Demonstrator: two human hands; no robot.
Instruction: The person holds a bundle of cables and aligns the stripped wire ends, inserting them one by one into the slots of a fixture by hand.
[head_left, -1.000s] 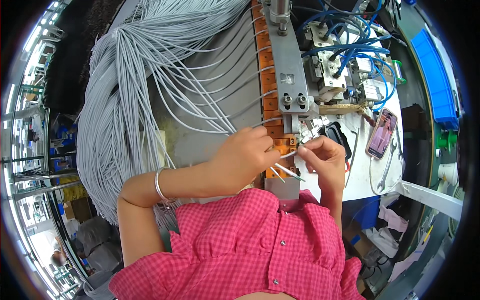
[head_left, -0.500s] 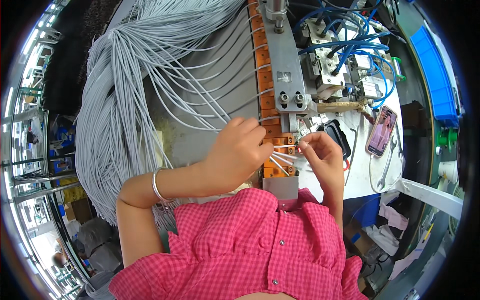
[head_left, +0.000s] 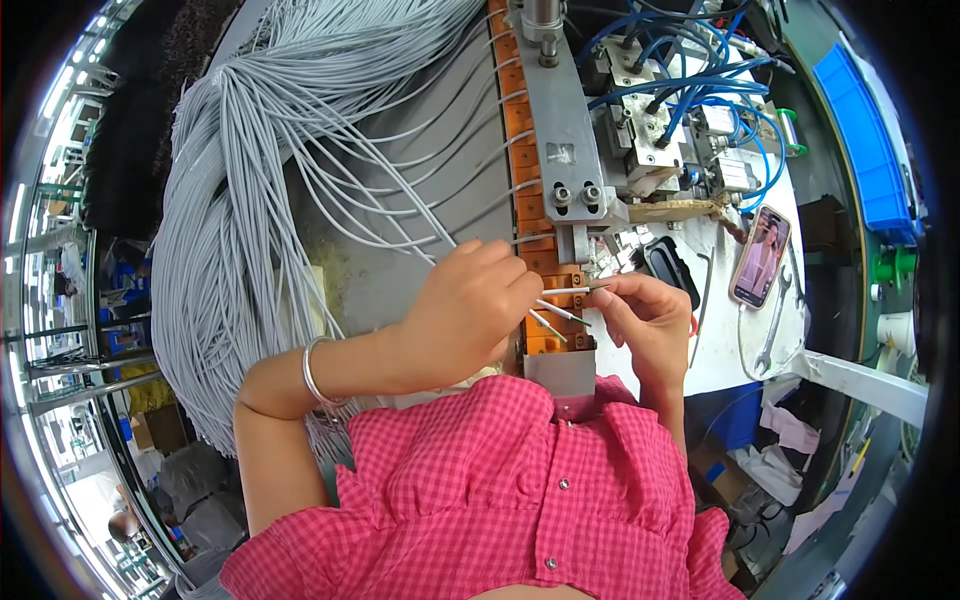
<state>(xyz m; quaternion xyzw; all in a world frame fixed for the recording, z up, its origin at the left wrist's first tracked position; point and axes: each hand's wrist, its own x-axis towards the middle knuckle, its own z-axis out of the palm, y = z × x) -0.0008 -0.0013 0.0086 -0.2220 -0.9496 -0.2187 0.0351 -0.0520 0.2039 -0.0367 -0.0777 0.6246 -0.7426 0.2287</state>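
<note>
Now both hands pinch: left hand [head_left: 470, 315] and right hand [head_left: 645, 320] grip grey wire [head_left: 572, 291], lying three-to-nine, hemmed by orange terminal strip [head_left: 525, 190] at twelve.

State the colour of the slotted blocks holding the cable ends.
Orange blocks, clearest in the head view.

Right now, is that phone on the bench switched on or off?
On. The phone, lying flat on the white bench, shows a lit colour picture on its screen.

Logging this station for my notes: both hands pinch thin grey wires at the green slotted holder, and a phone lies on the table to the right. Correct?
Not quite. In the head view the slotted holder is orange, not green. Both hands, left and right, do pinch thin grey wires there, and the phone lies right.
</note>
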